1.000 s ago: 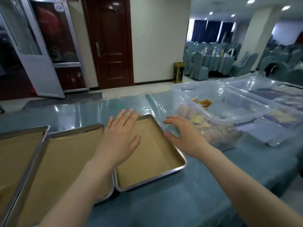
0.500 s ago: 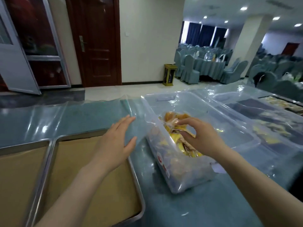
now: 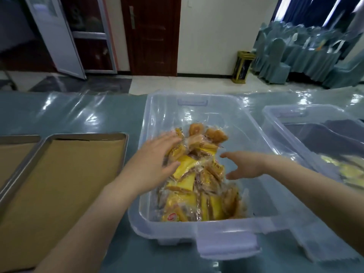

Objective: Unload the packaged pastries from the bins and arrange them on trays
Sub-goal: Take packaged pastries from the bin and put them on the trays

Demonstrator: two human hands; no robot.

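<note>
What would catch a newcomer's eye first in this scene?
The heap of yellow-wrapped pastries in the clear bin at centre stands out most. The left hand is spread open over its left side and the right hand reaches in open from the right. A paper-lined metal tray lies to the left, and a second bin sits at the right.

Bin [image 3: 197, 229]: translucent plastic, gleaming smoothly.
Tray [image 3: 86, 134], nine o'clock: dull metal rim, holding matt brown paper [image 3: 59, 184].
Pastry wrappers [image 3: 187, 170]: glossy film, crinkling.
Table cover [image 3: 78, 113]: shiny plastic sheeting, lying over cloth.
</note>
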